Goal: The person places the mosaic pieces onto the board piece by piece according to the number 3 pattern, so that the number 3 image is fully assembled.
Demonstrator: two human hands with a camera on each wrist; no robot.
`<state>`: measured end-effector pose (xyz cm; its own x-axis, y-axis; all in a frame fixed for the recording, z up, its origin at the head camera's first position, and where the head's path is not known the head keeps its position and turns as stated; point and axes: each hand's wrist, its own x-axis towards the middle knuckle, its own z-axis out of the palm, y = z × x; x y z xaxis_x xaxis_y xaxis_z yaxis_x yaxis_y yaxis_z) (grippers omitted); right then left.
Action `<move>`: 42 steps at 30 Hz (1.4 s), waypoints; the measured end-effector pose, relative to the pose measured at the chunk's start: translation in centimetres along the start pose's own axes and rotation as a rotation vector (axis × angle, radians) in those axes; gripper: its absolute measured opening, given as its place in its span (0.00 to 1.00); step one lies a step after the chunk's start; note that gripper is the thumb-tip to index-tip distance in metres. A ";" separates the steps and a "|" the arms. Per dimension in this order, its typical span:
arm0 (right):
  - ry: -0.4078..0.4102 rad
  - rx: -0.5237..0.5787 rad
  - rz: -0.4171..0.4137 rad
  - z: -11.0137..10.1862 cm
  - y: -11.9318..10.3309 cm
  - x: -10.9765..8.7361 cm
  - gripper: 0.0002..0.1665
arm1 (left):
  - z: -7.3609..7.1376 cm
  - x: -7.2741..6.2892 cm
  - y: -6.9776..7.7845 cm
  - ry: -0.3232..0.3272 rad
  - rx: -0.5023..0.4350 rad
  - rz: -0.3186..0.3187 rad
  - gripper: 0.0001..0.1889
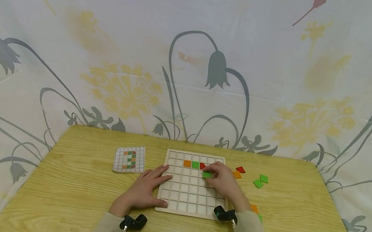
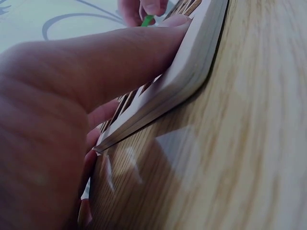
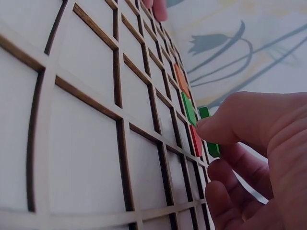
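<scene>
A wooden grid board (image 1: 191, 198) lies on the table, divided into square cells. In its upper part an orange tile (image 1: 187, 163), a green tile (image 1: 195, 164) and a red tile (image 1: 202, 166) sit side by side. My right hand (image 1: 225, 183) pinches another green square tile (image 3: 212, 148) between thumb and fingers, just above the board near the red tile. My left hand (image 1: 144, 187) rests on the board's left side with fingers spread; its thumb (image 2: 144, 45) lies over the near left corner.
Left of the board lies a paper card (image 1: 119, 161) printed with a coloured grid pattern. To the right are loose tiles: a red one (image 1: 241, 169), an orange one (image 1: 237, 175) and green ones (image 1: 263, 178). More lie partly behind the right forearm. A patterned curtain (image 1: 188, 104) stands behind the table.
</scene>
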<state>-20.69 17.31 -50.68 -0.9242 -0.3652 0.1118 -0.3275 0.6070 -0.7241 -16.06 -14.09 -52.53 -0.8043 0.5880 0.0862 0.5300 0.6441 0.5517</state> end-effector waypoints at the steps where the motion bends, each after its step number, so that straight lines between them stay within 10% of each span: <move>1: 0.000 0.003 -0.001 0.0 0.0 0.1 0.14 | 0.0 0.0 0.0 0.004 -0.003 0.005 0.45; 42: -0.004 0.025 0.061 0.9 -0.3 0.3 0.12 | 0.2 0.0 0.0 -0.008 -0.013 -0.011 0.45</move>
<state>-20.71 16.41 -51.01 -0.9413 -0.3315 0.0643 -0.2660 0.6104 -0.7461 -16.03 -14.00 -52.68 -0.8078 0.5849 0.0737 0.5178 0.6442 0.5629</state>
